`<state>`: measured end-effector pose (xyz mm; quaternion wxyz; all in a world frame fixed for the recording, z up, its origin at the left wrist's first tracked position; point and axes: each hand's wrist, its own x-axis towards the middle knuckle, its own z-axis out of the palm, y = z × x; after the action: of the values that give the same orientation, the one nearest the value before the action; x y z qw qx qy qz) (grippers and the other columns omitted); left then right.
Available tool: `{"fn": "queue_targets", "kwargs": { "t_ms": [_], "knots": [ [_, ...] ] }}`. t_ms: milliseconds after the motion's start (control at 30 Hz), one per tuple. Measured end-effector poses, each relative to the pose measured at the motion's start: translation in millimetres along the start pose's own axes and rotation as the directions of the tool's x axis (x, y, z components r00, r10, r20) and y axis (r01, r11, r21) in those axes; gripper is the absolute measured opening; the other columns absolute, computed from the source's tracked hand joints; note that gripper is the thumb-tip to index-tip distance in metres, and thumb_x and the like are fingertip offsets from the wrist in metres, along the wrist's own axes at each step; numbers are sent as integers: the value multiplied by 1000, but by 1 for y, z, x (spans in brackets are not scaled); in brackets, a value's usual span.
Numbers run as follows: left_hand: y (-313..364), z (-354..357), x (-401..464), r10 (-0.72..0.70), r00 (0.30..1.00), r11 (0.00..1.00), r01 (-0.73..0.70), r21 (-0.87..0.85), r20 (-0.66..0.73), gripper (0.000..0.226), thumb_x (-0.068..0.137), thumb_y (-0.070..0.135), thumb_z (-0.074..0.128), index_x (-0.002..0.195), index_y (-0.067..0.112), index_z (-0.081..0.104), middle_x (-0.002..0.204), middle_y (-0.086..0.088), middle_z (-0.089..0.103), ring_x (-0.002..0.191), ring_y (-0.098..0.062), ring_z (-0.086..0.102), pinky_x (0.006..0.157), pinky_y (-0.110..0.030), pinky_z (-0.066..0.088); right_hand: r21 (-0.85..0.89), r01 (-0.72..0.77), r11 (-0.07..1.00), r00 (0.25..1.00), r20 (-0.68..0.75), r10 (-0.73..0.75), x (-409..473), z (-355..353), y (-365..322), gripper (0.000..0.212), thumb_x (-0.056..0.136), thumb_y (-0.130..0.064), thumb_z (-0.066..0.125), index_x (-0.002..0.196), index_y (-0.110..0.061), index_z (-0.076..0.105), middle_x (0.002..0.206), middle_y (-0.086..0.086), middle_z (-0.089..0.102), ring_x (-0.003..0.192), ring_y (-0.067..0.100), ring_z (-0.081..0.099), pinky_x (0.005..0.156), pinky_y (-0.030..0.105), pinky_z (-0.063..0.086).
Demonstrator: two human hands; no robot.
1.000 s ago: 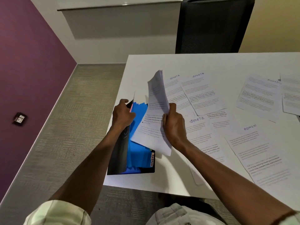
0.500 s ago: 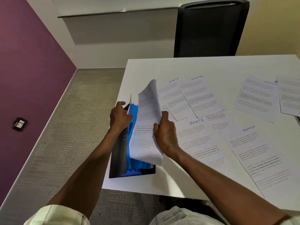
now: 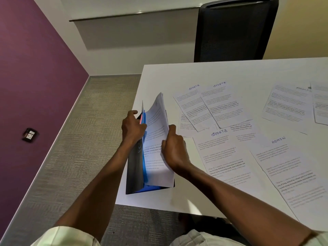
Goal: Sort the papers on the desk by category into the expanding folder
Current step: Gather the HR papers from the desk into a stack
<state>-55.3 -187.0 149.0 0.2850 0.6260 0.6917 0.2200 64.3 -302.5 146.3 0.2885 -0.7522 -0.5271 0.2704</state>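
A black expanding folder with blue dividers lies at the near left corner of the white desk. My left hand grips its raised front flap and dividers, holding a pocket apart. My right hand pinches a stack of printed papers, which stands steeply with its lower edge down inside the folder. Loose sheets headed SPORTS lie just right of the folder, and two more SPORTS sheets lie behind it. A sheet headed ADMIN lies further right.
More printed sheets lie at the far right of the desk. A black mesh chair stands behind the desk. Carpet and a purple wall with a floor socket are to the left.
My right hand has swung the paper stack left and down, from above the folder into its open pocket. The left hand has kept its grip on the flap.
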Motion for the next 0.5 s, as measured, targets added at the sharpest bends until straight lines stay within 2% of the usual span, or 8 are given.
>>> {"fn": "queue_targets", "kwargs": {
  "t_ms": [67, 167, 267, 333, 400, 500],
  "knots": [
    [0, -1, -1, 8, 1000, 1000, -8, 4, -2, 63, 84, 7, 70, 140, 10, 42, 88, 0, 61, 84, -17, 59, 71, -28, 44, -17, -9, 1000, 1000, 6, 9, 0, 4, -1, 36, 97, -19, 55, 125, -20, 33, 128, 5, 56, 79, 15, 59, 67, 28, 59],
    [1, -3, -3, 7, 1000, 1000, -7, 0, 6, 61, 84, 7, 70, 139, 11, 43, 89, 2, 57, 87, -21, 62, 70, -28, 45, 0, -24, 1000, 999, 26, 24, 2, 6, -2, 36, 97, -18, 55, 125, -19, 33, 126, 6, 55, 81, 15, 58, 67, 27, 57],
    [2, -4, -5, 4, 1000, 1000, -4, -6, 7, 61, 85, 8, 70, 139, 12, 43, 89, 4, 55, 84, -16, 57, 70, -27, 44, 22, -37, 999, 998, 60, 35, 6, 10, -7, 38, 96, -14, 54, 128, -15, 34, 123, 7, 56, 81, 14, 57, 66, 28, 55],
    [3, -5, -4, 9, 1000, 1000, -9, -4, 1, 61, 84, 9, 70, 139, 12, 44, 80, 10, 53, 84, -16, 57, 71, -27, 45, 45, -60, 997, 995, 81, 56, 11, 18, -11, 37, 96, -13, 55, 127, -12, 35, 119, 9, 58, 85, 18, 61, 68, 30, 54],
    [3, -4, -3, 9, 1000, 1000, -9, -4, -9, 62, 82, 8, 70, 138, 13, 45, 77, 11, 52, 86, -19, 60, 75, -29, 48, 79, -97, 992, 985, 151, 84, 16, 30, -16, 36, 97, -15, 55, 126, -9, 35, 114, 12, 61, 84, 20, 60, 67, 30, 52],
    [3, -3, -3, 16, 1000, 1000, -16, -1, -18, 63, 81, 7, 71, 138, 14, 46, 94, -4, 64, 88, -21, 61, 80, -33, 54, 58, -105, 993, 936, 343, 79, 22, 47, -19, 35, 96, -11, 55, 124, -1, 36, 109, 19, 63, 83, 25, 60, 66, 29, 43]
  ]
}}
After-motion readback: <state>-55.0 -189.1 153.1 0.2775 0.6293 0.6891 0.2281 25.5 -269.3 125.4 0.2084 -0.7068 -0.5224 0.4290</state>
